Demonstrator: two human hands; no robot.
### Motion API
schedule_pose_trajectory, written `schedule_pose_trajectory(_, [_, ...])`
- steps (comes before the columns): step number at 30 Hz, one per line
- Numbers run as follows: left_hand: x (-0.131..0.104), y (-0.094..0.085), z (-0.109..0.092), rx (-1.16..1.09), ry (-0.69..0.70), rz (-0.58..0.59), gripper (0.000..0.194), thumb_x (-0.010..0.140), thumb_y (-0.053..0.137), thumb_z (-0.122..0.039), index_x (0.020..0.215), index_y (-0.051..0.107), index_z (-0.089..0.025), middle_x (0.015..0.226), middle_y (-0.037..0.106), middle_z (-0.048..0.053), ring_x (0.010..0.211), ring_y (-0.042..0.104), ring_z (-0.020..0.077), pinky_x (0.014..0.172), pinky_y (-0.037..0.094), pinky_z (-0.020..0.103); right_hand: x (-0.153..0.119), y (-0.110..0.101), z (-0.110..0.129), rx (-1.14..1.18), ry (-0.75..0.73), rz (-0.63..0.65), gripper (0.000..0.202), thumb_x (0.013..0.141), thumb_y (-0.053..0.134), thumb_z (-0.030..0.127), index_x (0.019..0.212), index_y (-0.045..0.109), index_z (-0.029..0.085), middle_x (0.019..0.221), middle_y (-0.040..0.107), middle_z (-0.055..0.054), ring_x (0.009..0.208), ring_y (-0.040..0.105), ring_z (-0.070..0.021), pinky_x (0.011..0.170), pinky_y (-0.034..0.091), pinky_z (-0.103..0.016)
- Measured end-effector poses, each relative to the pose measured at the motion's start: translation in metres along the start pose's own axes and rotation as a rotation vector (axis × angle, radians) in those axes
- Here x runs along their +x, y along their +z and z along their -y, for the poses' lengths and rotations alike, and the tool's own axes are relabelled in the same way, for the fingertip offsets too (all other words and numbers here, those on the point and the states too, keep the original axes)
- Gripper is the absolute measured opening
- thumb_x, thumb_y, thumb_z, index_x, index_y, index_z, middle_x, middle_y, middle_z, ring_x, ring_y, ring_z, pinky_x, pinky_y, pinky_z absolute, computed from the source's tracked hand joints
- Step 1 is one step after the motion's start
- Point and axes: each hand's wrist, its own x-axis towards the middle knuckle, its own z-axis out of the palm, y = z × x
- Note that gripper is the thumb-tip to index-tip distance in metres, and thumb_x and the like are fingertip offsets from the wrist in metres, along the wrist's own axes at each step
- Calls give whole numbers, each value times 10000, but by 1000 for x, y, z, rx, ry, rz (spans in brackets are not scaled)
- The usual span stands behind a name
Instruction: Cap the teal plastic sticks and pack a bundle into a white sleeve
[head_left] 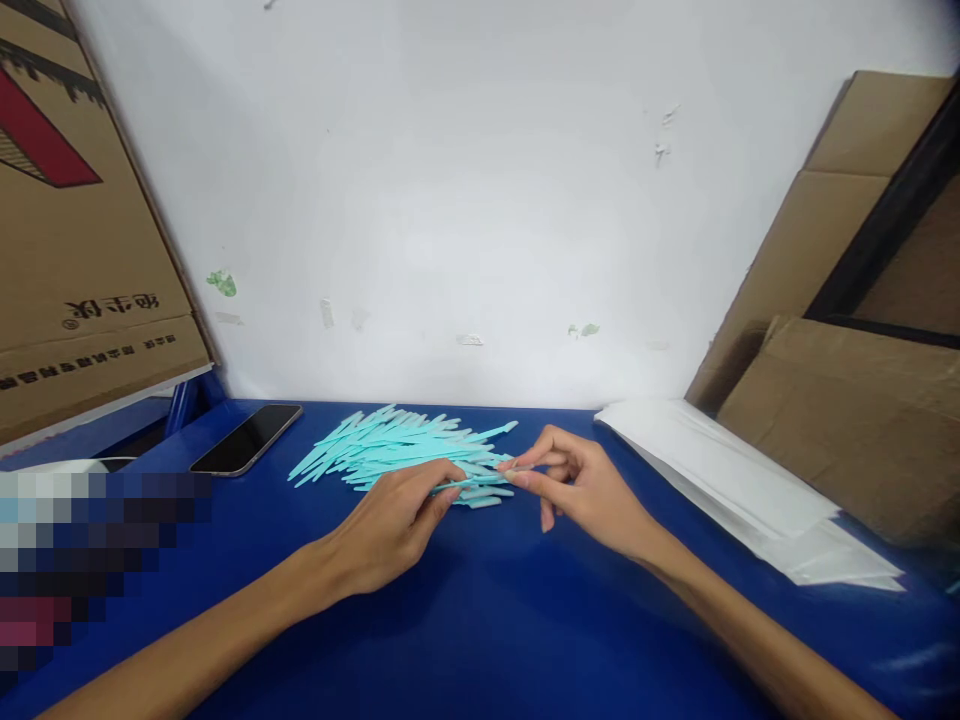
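A loose pile of thin turquoise sticks [405, 440] with paler ends lies on the blue table [480, 620] near the wall. Over the pile's front edge, my left hand [409, 515] pinches one turquoise stick between thumb and fingers. To its right, my right hand [574, 480] pinches the pale end of a stick between thumb and index finger, with its other fingers curled below. Both hands seem to hold the same stick, which runs between them just above the pile.
A black-screened phone [247, 440] lies left of the pile. White sheets [720, 480] rest on the right side. Cardboard [82, 230] stands at the left, with more cardboard [855, 420] at the right. A white wall [480, 200] rises behind the table.
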Motion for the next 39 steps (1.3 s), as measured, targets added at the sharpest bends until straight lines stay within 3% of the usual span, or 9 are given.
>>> schedule_pose_trajectory(13, [0, 1, -4, -122, 22, -74, 207, 1035, 420, -326, 1093, 594, -231, 825, 624, -18, 683, 533, 134, 655, 399, 254, 0, -2, 5, 39, 9, 6, 258, 850, 715, 409, 850, 557, 205, 1012, 771, -64, 454, 616, -96, 479, 487, -252])
schedule_pose_trajectory(19, [-4, 4, -8, -74, 165, -56, 230, 1031, 403, -224, 1172, 584, -230, 885, 639, 7, 703, 543, 136, 651, 390, 256, -5, 17, -6, 95, 36, 64, 301, 828, 737, 421, 771, 530, 211, 913, 784, -37, 422, 633, -113, 441, 457, -242])
schedule_pose_trajectory(23, [-7, 3, -6, 0, 229, -82, 254, 1026, 391, -189, 1189, 583, -214, 829, 620, 9, 637, 504, 132, 587, 350, 262, -10, 28, -9, 105, 22, 34, 305, 829, 737, 423, 745, 542, 205, 888, 786, -38, 402, 633, -119, 470, 481, -256])
schedule_pose_trajectory(26, [-7, 2, -5, 61, 262, -100, 263, 1020, 392, -177, 1201, 580, -204, 796, 604, 7, 592, 476, 126, 550, 324, 263, -10, 29, -10, 90, 17, 18, 308, 832, 730, 435, 741, 548, 202, 934, 783, -51, 396, 628, -119, 449, 470, -257])
schedule_pose_trajectory(30, [-4, 5, -8, 129, 220, -117, 228, 1021, 409, -204, 1158, 592, -202, 874, 633, 28, 666, 544, 139, 586, 368, 266, -3, 23, -10, -70, -12, 19, 268, 841, 714, 444, 787, 618, 199, 880, 770, -34, 474, 651, -129, 460, 449, -245])
schedule_pose_trajectory(34, [1, 5, -4, 211, 116, -157, 262, 1031, 382, -233, 1192, 586, -195, 942, 618, 51, 803, 585, 181, 680, 434, 300, 3, 12, -8, -281, -88, -97, 239, 912, 623, 441, 959, 695, 218, 752, 726, 2, 545, 660, -135, 531, 460, -249])
schedule_pose_trajectory(39, [6, 1, 11, 212, 85, -92, 321, 1038, 340, -200, 1271, 561, -205, 1053, 570, 78, 906, 563, 193, 759, 470, 314, 5, -3, -7, -379, -100, -296, 253, 959, 539, 453, 954, 655, 228, 867, 728, -2, 539, 635, -122, 503, 416, -249])
